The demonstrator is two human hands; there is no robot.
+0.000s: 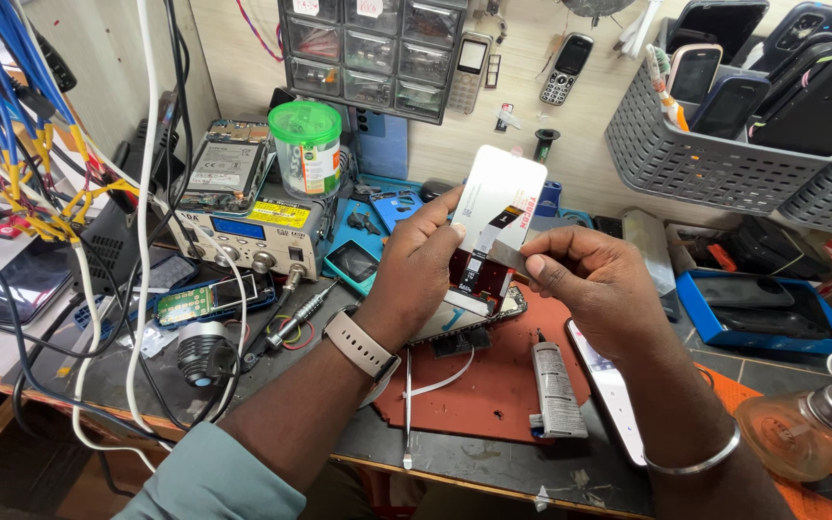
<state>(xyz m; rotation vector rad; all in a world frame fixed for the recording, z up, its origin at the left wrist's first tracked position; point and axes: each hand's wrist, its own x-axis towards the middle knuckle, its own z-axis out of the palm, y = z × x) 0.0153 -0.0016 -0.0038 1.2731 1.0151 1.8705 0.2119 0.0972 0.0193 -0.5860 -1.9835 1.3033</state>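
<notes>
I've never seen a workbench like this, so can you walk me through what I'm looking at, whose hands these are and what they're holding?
This is one picture from a camera worn on a person's head, looking down at their own two bare hands over a cluttered electronics bench. The left hand, with a wristwatch, holds a white phone screen panel upright. The right hand pinches a thin metal blade against that panel. Below lie a red work mat, a tube of glue and a screwdriver. At left are a soldering station and bundled cables; at right, grey baskets of phones.
</notes>
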